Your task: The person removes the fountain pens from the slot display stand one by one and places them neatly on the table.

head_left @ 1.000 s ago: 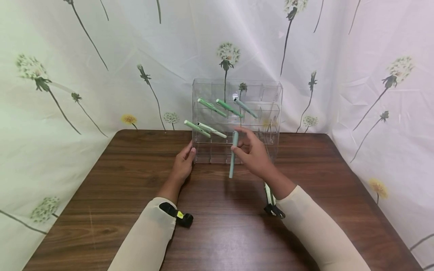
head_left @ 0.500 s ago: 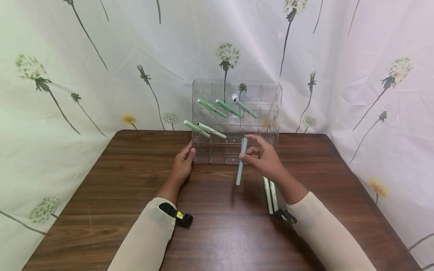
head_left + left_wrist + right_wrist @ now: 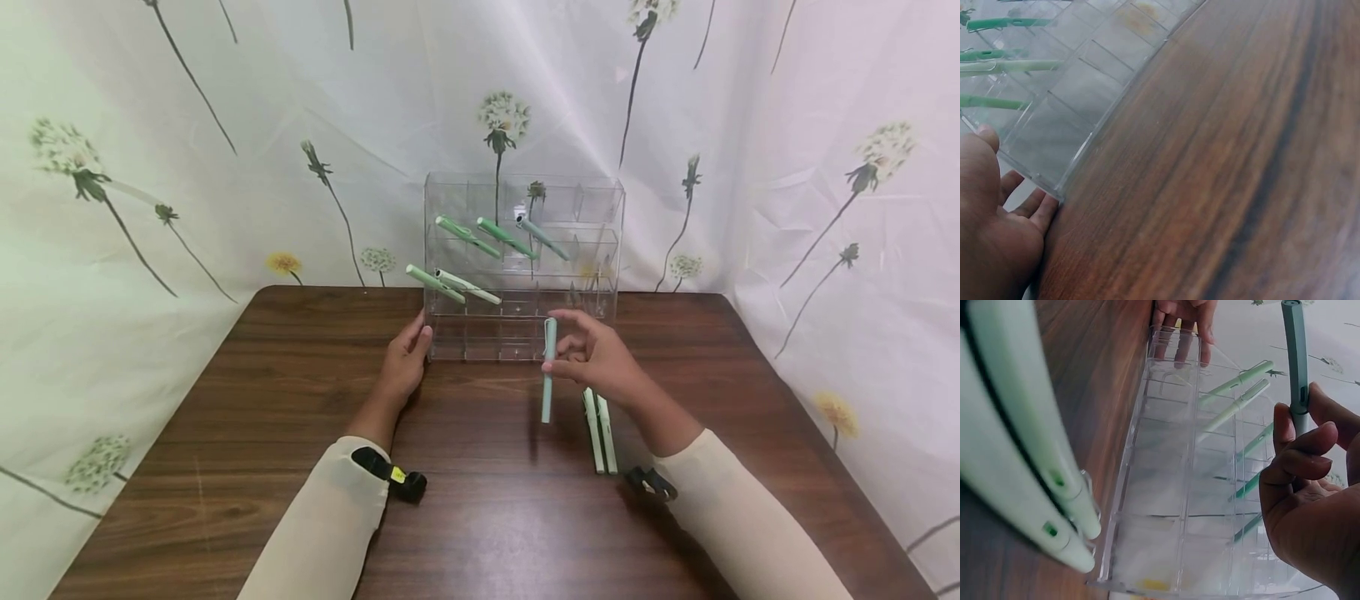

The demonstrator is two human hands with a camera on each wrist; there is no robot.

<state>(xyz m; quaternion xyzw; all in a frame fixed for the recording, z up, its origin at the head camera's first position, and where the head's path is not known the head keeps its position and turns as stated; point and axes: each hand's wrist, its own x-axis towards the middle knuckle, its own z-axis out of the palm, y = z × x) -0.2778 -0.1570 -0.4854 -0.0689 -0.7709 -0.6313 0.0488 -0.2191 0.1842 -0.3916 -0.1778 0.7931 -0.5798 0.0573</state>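
Note:
A clear tiered acrylic rack [image 3: 592, 208] stands at the back of the table. My left hand [image 3: 403, 362] rests against its left side; in the left wrist view the fingers [image 3: 1041, 209] lie fairly straight along that side. My right hand [image 3: 600, 358], in front of the rack's lower right, pinches a light blue capped pen [image 3: 549, 392] between thumb and fingers. The pen stands nearly upright, clip end up, above the table. In the rack slant two pale green pens [image 3: 438, 285] [image 3: 472, 287], two green pens [image 3: 468, 236] [image 3: 506, 239] and a grey-blue pen [image 3: 543, 237].
Two pale green-white pens [image 3: 594, 433] [image 3: 607, 435] lie side by side on the brown wooden table [image 3: 480, 533], below the right wrist. A white dandelion-patterned curtain [image 3: 360, 108] hangs behind and at the sides.
The right hand has moved right and toward the person with the light blue pen, away from the rack, uncovering the two pens on the table. The left hand has stayed put.

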